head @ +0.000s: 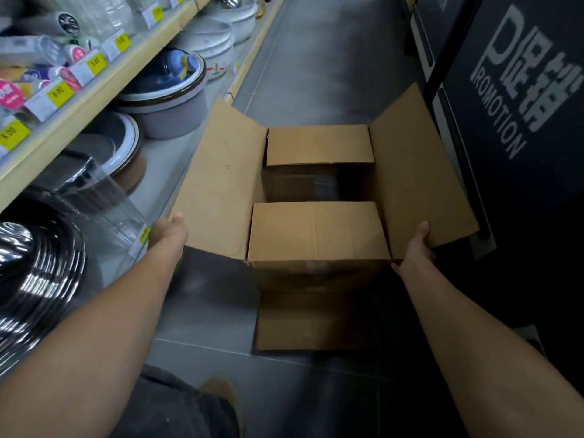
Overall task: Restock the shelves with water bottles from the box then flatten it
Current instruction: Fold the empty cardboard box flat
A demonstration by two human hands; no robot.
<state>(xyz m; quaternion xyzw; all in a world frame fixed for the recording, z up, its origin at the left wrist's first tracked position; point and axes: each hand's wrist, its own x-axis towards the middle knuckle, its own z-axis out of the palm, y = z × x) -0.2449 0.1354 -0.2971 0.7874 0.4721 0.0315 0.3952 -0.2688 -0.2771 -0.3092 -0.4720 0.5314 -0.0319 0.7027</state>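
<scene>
A brown cardboard box (319, 235) stands on the grey aisle floor in front of me. Its two long flaps are spread out to left and right, and its two short flaps lie partly over the opening. The gap between them is dark, and I see no bottles in it. My left hand (169, 230) holds the near corner of the left flap, thumb on top. My right hand (418, 246) grips the near edge of the right flap, thumb on top and fingers hidden under it. Water bottles lie on the upper left shelf (47, 67).
Shelves (91, 99) run along the left with price tags, stacked bowls (170, 99) and black dishes (34, 270). A dark display unit (512, 99) marked PROMOTION stands close on the right. The tiled aisle floor (316, 58) continues beyond the box. My shoe (221, 396) is near the bottom.
</scene>
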